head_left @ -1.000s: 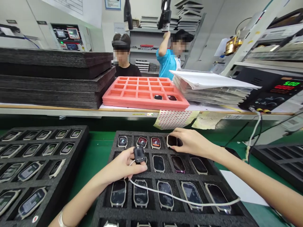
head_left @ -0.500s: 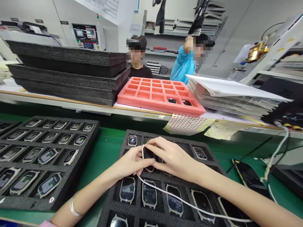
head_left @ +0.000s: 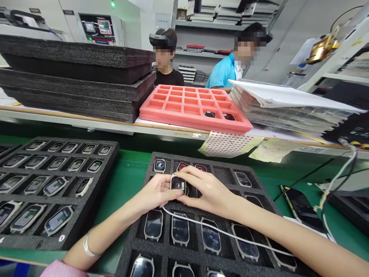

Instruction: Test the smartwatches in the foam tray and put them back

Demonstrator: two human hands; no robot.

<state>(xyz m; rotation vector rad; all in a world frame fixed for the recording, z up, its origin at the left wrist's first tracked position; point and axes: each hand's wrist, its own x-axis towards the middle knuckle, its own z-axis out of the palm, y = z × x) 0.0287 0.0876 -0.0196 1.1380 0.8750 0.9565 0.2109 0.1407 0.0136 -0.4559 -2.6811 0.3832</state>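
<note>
Both my hands meet over a black foam tray (head_left: 138, 234) full of smartwatch bodies. My left hand (head_left: 155, 192) and my right hand (head_left: 206, 190) pinch the same watch body (head_left: 178, 183), whose screen is lit, just above the tray's second row. A white cable (head_left: 219, 232) runs from under that watch across the tray to the right. Three watches with lit screens (head_left: 159, 165) lie in the tray's far row.
A second black foam tray (head_left: 112, 152) of watches lies at left on the green mat. Behind on a shelf stand stacked black foam sheets (head_left: 75, 82), a pink compartment tray (head_left: 161, 111) holding two watches, and a stack of papers (head_left: 288, 109). Two people sit beyond. A phone (head_left: 301, 207) lies at right.
My right hand left the far row with a watch and joined my left hand at the charger; the watch held there now shows a lit screen. The camera view shifted left.
</note>
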